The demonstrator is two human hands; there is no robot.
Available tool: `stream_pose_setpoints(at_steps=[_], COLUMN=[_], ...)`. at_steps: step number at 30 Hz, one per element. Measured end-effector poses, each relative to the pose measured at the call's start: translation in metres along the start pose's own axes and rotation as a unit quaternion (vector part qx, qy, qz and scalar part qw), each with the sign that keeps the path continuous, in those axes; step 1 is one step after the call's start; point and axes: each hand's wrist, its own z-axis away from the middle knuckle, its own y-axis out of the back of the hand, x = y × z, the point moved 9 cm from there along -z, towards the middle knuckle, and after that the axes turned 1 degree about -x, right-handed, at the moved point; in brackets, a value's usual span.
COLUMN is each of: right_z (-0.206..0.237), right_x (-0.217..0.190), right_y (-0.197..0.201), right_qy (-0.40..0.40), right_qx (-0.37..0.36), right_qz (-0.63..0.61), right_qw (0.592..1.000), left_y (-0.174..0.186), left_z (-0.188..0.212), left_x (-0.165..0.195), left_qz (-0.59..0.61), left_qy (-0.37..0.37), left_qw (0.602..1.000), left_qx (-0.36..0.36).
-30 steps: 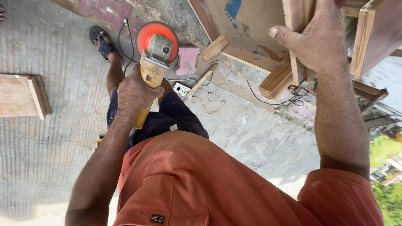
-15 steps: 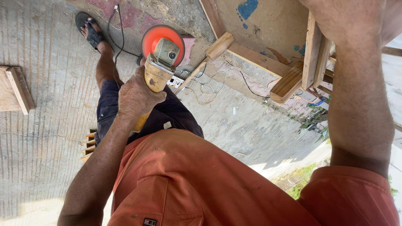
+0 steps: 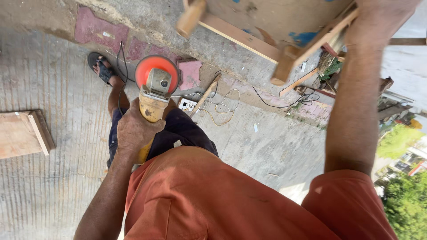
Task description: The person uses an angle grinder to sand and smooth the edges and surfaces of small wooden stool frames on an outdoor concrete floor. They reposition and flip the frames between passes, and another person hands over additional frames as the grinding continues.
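My left hand point(image 3: 133, 131) is wrapped around the yellow body of an angle grinder point(image 3: 153, 95) with a round orange disc, held low in front of my orange shirt. My right hand point(image 3: 378, 18) reaches up to the top right and grips the edge of a wooden frame piece point(image 3: 311, 42) that is lifted and tilted above the ground. Part of that hand is cut off by the top of the view. The grinder's disc is well apart from the wooden piece.
My sandalled foot point(image 3: 101, 69) stands on ribbed concrete. A wooden board point(image 3: 24, 133) lies at the left. A white power socket point(image 3: 187, 105), a cable point(image 3: 222, 109) and a stick lie on the ground ahead. Wood scraps point(image 3: 311, 84) and greenery sit at the right.
The view has swung: my right hand and the wooden piece have shifted up and to the right. The grinder stays in my left hand, held at about the same place.
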Motion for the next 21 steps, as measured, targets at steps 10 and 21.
stream_pose_setpoints(at_steps=[10, 21], right_z=[0.202, 0.245], right_x=[0.144, 0.172], right_y=[-0.160, -0.160], right_qy=[-0.464, -0.381], right_qx=[-0.097, -0.050], right_qz=[-0.322, -0.336], right_qw=[0.819, 0.860], left_y=[-0.016, -0.042], left_z=[-0.004, -0.017], left_x=[0.006, 0.015], left_qz=[-0.029, -0.032], left_qy=[0.000, 0.009], left_qw=[1.000, 0.999], left_qx=[-0.010, -0.043])
